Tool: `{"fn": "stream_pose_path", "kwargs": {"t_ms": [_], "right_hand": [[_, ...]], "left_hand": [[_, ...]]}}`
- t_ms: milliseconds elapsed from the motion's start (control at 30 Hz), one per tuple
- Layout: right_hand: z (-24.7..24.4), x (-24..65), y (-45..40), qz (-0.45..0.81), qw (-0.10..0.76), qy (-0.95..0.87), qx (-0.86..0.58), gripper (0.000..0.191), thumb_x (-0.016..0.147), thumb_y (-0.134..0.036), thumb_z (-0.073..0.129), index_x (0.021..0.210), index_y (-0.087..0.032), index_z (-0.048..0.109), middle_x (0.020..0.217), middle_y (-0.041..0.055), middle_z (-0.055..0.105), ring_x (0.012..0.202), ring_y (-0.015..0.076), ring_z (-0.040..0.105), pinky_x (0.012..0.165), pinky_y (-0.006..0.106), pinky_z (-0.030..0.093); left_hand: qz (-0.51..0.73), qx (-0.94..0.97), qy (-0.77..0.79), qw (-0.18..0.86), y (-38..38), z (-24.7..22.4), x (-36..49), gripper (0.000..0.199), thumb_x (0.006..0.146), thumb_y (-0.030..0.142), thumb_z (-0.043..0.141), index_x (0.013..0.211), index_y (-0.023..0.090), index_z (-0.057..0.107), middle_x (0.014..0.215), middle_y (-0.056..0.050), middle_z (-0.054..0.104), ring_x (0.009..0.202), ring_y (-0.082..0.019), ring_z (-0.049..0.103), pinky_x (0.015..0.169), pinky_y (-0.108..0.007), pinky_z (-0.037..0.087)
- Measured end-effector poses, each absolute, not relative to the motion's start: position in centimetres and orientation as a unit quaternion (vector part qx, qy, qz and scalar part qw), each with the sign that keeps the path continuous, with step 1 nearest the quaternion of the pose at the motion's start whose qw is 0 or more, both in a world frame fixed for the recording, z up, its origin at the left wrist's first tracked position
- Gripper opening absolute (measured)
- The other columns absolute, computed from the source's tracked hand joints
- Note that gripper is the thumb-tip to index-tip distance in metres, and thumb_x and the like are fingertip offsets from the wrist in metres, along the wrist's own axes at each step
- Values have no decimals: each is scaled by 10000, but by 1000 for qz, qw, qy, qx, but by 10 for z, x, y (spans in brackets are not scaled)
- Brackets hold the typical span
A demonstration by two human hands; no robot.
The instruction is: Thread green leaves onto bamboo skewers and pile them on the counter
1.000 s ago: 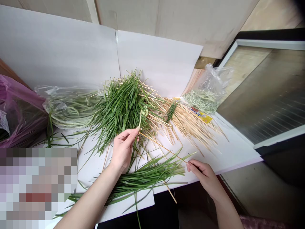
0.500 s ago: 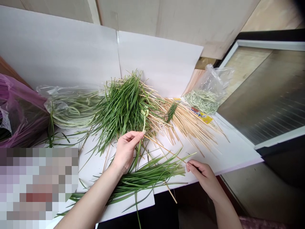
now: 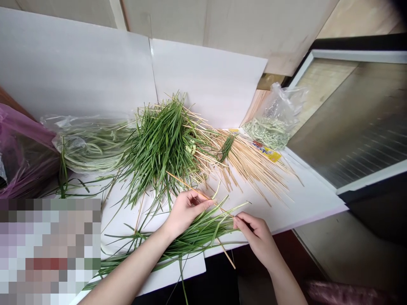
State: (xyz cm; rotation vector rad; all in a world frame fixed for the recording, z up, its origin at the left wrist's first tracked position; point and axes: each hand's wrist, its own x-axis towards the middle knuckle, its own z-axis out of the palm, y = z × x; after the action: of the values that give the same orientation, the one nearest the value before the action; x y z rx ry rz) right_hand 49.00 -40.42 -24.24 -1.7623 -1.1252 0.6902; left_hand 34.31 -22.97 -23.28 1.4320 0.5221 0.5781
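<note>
Skewer [image 3: 187, 187] in left hand [image 3: 186, 213]

We see deep green blades [image 3: 162, 144] lying across pale tan skewers [image 3: 251, 169] on a white tabletop [image 3: 305, 203]. Paler green and whitish stems fill a clear bag [image 3: 89, 144], and a second clear bag [image 3: 273, 127] shows speckled pale green. A yellow packet [image 3: 267, 152] carries red marks. At far left, a magenta bag [image 3: 22, 156] looks dark, and a grey panel [image 3: 359, 144] shows fine ribbed lines.
</note>
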Motion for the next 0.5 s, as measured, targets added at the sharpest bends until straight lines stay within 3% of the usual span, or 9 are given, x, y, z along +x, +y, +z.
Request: {"fn": "stream_pose_path", "kwargs": {"t_ms": [300, 500], "right_hand": [[-241, 491, -407, 270, 455, -455, -716, 335, 991, -396, 494, 744, -187, 581, 695, -6, 530, 669, 169, 486, 620, 269, 341], [-244, 502, -412, 235, 479, -430, -728, 372, 959, -467, 499, 740, -193, 622, 696, 17, 571, 671, 195, 511, 615, 283, 372]], "left_hand": [[218, 695, 200, 656, -230, -230, 343, 283, 780, 408, 753, 731, 130, 726, 686, -19, 597, 608, -120, 485, 577, -251, 357], [180, 732, 172, 634, -229, -221, 335, 262, 808, 419, 723, 874, 166, 725, 779, -30, 650, 687, -150, 548, 630, -248, 410]]}}
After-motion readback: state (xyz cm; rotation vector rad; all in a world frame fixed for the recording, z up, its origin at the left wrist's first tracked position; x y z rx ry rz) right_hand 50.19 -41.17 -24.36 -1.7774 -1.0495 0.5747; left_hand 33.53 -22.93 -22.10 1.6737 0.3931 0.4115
